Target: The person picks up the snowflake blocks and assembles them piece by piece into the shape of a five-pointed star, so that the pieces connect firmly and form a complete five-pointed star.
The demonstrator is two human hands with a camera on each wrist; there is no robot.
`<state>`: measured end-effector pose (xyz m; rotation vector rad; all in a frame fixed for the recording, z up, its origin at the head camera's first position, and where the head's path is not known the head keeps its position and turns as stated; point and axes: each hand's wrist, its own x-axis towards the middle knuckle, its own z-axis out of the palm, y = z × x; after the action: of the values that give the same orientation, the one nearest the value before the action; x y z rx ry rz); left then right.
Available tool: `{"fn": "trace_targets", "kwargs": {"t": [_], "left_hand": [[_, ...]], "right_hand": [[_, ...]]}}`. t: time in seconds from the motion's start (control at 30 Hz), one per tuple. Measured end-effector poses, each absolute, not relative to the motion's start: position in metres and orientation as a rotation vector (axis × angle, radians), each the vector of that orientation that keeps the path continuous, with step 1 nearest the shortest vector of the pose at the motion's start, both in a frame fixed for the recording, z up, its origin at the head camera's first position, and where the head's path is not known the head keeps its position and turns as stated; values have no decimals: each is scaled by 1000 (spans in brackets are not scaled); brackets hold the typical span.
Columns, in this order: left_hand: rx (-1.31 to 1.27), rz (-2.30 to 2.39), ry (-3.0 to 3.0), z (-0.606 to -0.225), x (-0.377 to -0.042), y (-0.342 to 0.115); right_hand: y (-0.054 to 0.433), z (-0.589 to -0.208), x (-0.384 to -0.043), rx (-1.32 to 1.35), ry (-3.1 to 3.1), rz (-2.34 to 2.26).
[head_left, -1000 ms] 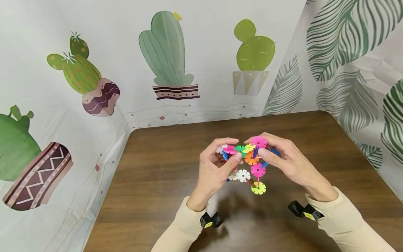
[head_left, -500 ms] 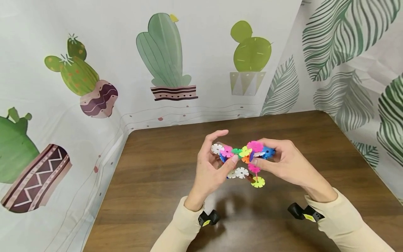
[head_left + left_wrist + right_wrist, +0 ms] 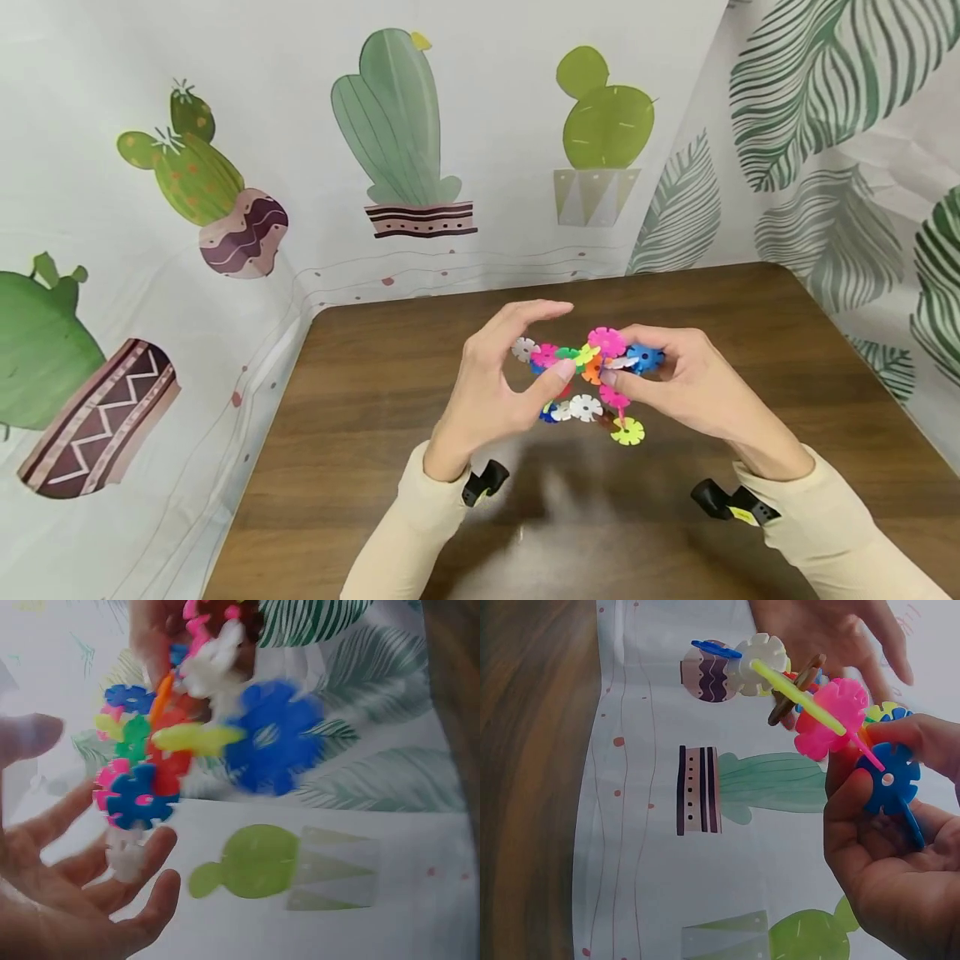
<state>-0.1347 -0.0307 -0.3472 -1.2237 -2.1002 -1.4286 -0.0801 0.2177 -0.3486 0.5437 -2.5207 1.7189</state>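
My right hand [image 3: 693, 387] pinches a joined build of colourful plastic snowflake discs [image 3: 587, 408], held up above the table. Its thumb and fingers sit near a pink disc [image 3: 606, 342] and a blue disc [image 3: 892, 778]. A yellow disc [image 3: 627, 431] hangs lowest. My left hand [image 3: 491, 392] is spread around the build's left end, thumb well apart from the fingers. In the left wrist view, a white disc [image 3: 126, 859] and a teal disc [image 3: 141, 799] lie against or just before the left fingers, while the thumb [image 3: 30, 739] stands away. The left fingertips are partly hidden in the head view.
Below the hands lies a brown wooden table [image 3: 360, 433]. A white cloth [image 3: 510, 125] printed with cacti hangs behind it, and leaf-printed cloth [image 3: 825, 217] is on the right. Each wrist wears a small black camera [image 3: 483, 482].
My left thumb and fingers have spread wider and loosened from the build's left end. The build has tilted slightly, its lower yellow disc rising a little, while the right hand keeps its pinch.
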Motion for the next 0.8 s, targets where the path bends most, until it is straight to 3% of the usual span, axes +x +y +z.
{"fn": "trace_targets", "kwargs": {"t": [0.37, 0.8], "left_hand": [[-1586, -1322, -2098, -321, -142, -10], [-1292, -1479, -2101, -320, -142, -17]], "right_hand": [[218, -347, -77, 599, -2485, 1615], [220, -341, -68, 519, -2481, 1607]]}}
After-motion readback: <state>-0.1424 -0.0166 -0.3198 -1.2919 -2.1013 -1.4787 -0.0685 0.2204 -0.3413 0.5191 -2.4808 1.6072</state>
